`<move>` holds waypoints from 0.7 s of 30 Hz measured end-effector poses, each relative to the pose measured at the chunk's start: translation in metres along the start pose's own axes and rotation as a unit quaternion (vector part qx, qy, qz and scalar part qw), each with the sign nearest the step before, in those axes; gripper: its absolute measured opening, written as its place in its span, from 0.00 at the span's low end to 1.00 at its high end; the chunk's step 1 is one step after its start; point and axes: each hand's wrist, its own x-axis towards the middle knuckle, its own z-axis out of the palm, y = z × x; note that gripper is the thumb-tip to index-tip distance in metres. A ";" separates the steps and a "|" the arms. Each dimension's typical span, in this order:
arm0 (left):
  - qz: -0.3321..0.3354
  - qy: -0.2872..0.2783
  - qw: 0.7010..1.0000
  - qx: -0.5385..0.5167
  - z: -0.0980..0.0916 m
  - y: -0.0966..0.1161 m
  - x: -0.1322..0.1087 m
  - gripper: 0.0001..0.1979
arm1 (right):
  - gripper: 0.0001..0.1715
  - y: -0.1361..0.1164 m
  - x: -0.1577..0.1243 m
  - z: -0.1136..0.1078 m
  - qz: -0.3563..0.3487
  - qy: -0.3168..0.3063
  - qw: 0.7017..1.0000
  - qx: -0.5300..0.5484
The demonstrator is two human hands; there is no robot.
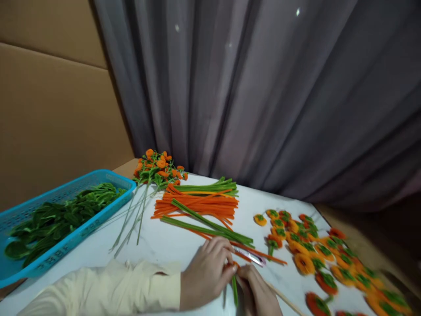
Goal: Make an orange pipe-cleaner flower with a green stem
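Note:
My left hand point(210, 273) is closed, its thumb and fingers pinching a small orange-and-green pipe-cleaner piece point(234, 289). My right hand point(258, 292) meets it from the right with curled fingers at the same piece; its lower part is cut off by the frame's edge. Just beyond the fingers lies a shiny tool with a pinkish end point(251, 257), partly covered. Orange pipe cleaners point(200, 202) lie in a pile ahead of my hands, with loose green pipe cleaners point(210, 230) across the near side and more green ones point(210, 188) behind.
At left stands a blue basket point(122, 189) of green fuzzy leaves point(62, 215). An orange flower bunch point(159, 166) lies at the table's point(158, 245) back. Several orange and yellow flower heads point(304, 263) spread at right. A thin wooden stick point(286, 299) lies beside my right hand. A grey curtain point(230, 87) hangs behind.

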 end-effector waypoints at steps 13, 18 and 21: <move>-0.127 -0.045 0.987 -0.085 0.005 0.005 0.003 0.07 | 0.10 -0.007 0.002 -0.007 0.032 -0.049 0.997 -0.043; -0.109 -0.038 0.991 -0.072 0.007 0.005 0.006 0.05 | 0.11 -0.005 0.001 -0.007 0.033 -0.052 0.997 -0.038; -0.104 -0.036 0.991 -0.082 0.008 0.004 0.008 0.05 | 0.10 -0.006 0.002 -0.007 0.046 -0.055 0.997 -0.039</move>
